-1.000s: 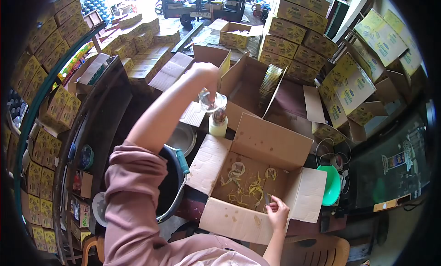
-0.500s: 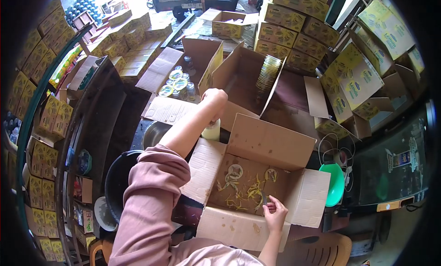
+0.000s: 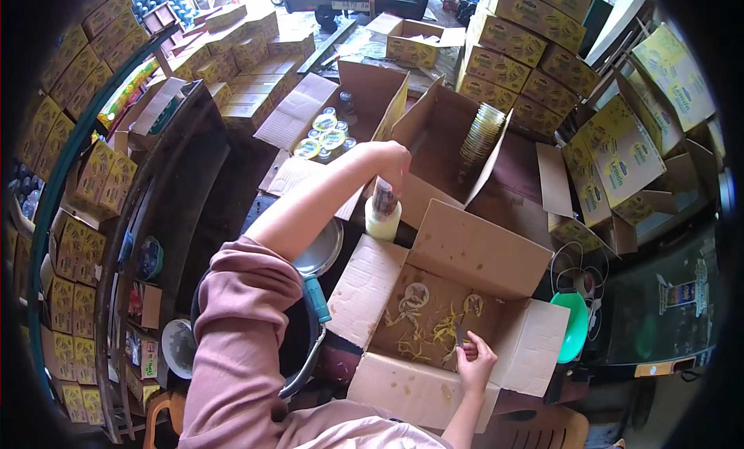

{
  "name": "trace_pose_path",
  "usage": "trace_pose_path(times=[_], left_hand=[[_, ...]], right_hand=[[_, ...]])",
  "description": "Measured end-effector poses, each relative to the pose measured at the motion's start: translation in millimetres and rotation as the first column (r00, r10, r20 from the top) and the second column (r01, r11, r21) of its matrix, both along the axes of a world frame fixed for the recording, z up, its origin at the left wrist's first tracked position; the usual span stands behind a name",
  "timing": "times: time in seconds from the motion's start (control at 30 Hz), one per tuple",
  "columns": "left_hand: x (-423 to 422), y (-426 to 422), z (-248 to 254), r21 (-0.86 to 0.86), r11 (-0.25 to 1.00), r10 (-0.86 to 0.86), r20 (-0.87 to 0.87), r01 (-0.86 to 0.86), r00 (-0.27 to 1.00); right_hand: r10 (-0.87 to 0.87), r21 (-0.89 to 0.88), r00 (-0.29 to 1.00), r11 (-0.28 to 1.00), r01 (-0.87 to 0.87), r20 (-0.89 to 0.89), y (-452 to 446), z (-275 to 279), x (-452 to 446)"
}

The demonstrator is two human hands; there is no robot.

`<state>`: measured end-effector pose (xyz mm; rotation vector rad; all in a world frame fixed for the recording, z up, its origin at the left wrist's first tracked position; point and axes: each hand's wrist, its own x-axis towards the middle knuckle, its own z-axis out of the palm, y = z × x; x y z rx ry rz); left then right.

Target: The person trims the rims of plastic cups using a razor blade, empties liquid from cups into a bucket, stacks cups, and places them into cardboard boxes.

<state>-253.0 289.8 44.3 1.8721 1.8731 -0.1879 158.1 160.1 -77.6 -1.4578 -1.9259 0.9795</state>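
My left hand [image 3: 394, 164] is closed at the top of a dark, narrow item [image 3: 384, 196] standing in the mouth of a pale container [image 3: 382, 221]; its fingertips are partly hidden. My right hand [image 3: 476, 357] pinches a small dark blade-like tool [image 3: 459, 335] over the near side of an open cardboard box [image 3: 477, 244]. Inside that box lie yellow strips [image 3: 446, 329] and a pale ring-shaped piece [image 3: 415, 295]. Behind my left forearm, an open carton holds jars with yellow-and-white lids [image 3: 332, 139].
A black bucket with a teal-gripped handle [image 3: 316, 298] stands beside my left sleeve, near a metal bowl [image 3: 322, 247]. A green bowl [image 3: 574, 326] is right of the box. Stacked clear cups [image 3: 482, 135] stand in a large carton. Yellow cartons [image 3: 504, 50] are piled behind.
My left hand has come down from holding a clear, round-rimmed item above the pale container to the dark item in its mouth. My right hand keeps its pinch. The view has shifted.
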Motion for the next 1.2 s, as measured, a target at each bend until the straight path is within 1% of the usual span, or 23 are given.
trace_pose_path(times=[0.03, 0.1, 0.13, 0.17, 0.23, 0.27, 0.3, 0.37, 0.4, 0.43, 0.5, 0.57, 0.6, 0.63, 0.73, 0.83, 0.87, 0.9, 0.97, 1.0, 1.03, 1.13, 1.2], left_hand=[[-4.7, -7.6, -6.7, 0.141, 0.989, 0.033, 0.095, -0.046, 0.995], [-5.6, -27.4, -20.8, 0.396, 0.902, 0.053, 0.293, -0.172, 0.955], [-0.3, -35.1, -37.3, 0.522, 0.795, 0.083, 0.410, -0.309, 0.908], [4.8, -42.5, -51.9, 0.609, 0.686, 0.089, 0.472, -0.397, 0.877], [12.8, -49.7, -82.1, 0.444, 0.618, 0.154, 0.740, -0.648, 0.654], [9.3, -42.7, -124.0, 0.389, 0.610, 0.026, 0.861, -0.691, 0.508], [12.0, -47.2, -136.4, 0.339, 0.644, 0.119, 0.841, -0.685, 0.528], [8.2, -46.3, -158.5, 0.255, 0.690, 0.184, 0.843, -0.677, 0.505], [5.4, -40.7, -170.6, 0.261, 0.656, 0.151, 0.874, -0.708, 0.463], [12.4, -44.0, -157.2, 0.336, 0.621, 0.085, 0.869, -0.708, 0.487], [21.3, -54.9, -119.5, 0.311, 0.595, 0.159, 0.858, -0.741, 0.488], [16.2, -55.9, -99.9, 0.339, 0.529, 0.133, 0.872, -0.778, 0.471], [19.9, -61.9, -78.6, 0.314, 0.529, 0.136, 0.885, -0.788, 0.445], [23.0, -69.5, -59.0, 0.305, 0.536, 0.167, 0.875, -0.787, 0.454], [20.8, -89.7, -34.2, 0.325, 0.478, 0.199, 0.865, -0.816, 0.461], [7.2, -97.1, -49.0, 0.401, 0.453, 0.147, 0.847, -0.796, 0.511], [4.1, -96.9, -52.9, 0.389, 0.466, 0.143, 0.853, -0.794, 0.501], [7.0, -96.7, -49.5, 0.391, 0.467, 0.179, 0.837, -0.793, 0.518], [15.4, -91.0, -46.5, 0.372, 0.443, 0.163, 0.861, -0.816, 0.481], [14.8, -82.9, -47.0, 0.404, 0.456, 0.136, 0.849, -0.793, 0.510], [13.7, -76.4, -48.3, 0.454, 0.453, 0.247, 0.763, -0.768, 0.597], [24.2, -62.8, -52.9, 0.429, 0.509, 0.241, 0.761, -0.746, 0.602], [25.2, -53.8, -80.5, 0.463, 0.535, 0.236, 0.722, -0.707, 0.651]], right_hand=[[0.000, 0.001, 1.000, 1.000, 0.000, 0.007, -1.5, -0.9, -2.0], [-0.004, 0.006, 1.000, 1.000, 0.004, 0.022, -4.3, -1.7, -4.9], [-0.022, 0.008, 1.000, 1.000, 0.022, 0.018, -7.0, -3.3, -6.3], [-0.017, 0.000, 0.999, 1.000, 0.017, 0.028, -8.9, -5.6, -6.8], [-0.012, -0.018, 0.999, 1.000, 0.013, 0.051, -12.3, -10.4, -4.3], [0.004, -0.007, 0.996, 1.000, -0.003, 0.086, -12.5, -12.3, -4.3], [0.061, 0.083, 0.984, 0.994, -0.076, 0.168, -10.1, -15.7, -3.3], [0.131, 0.007, 0.975, 0.991, -0.135, 0.180, 0.1, -37.6, 0.8], [0.128, -0.120, 0.981, 0.987, -0.111, 0.146, 6.3, -52.5, 4.4], [0.132, -0.157, 0.983, 0.981, -0.112, 0.128, 12.4, -61.2, 6.3], [0.114, -0.188, 0.984, 0.978, -0.088, 0.136, 21.2, -71.2, 8.2], [0.092, -0.245, 0.990, 0.968, -0.062, 0.111, 29.0, -78.0, 5.2], [0.080, -0.274, 0.992, 0.960, -0.051, 0.097, 30.3, -81.7, 3.7], [0.082, -0.291, 0.995, 0.955, -0.060, 0.064, 31.6, -84.9, 0.9], [0.087, -0.297, 0.996, 0.951, -0.090, -0.026, 37.1, -101.5, -5.5], [0.096, -0.281, 0.995, 0.955, -0.093, -0.003, 37.3, -110.5, -10.8], [0.092, -0.293, 0.995, 0.951, -0.095, -0.024, 37.7, -111.7, -11.6], [0.104, -0.284, 0.994, 0.953, -0.108, -0.031, 37.0, -109.9, -13.0], [0.130, -0.267, 0.991, 0.954, -0.135, -0.036, 38.1, -106.5, -13.8], [0.125, -0.282, 0.991, 0.950, -0.131, -0.041, 37.1, -99.8, -14.8], [0.126, -0.284, 0.991, 0.950, -0.133, -0.043, 38.2, -104.7, -13.3], [0.125, -0.279, 0.990, 0.950, -0.138, -0.064, 41.9, -113.7, -10.4], [0.110, -0.293, 0.987, 0.946, -0.139, -0.113, 42.0, -112.6, -8.2]])
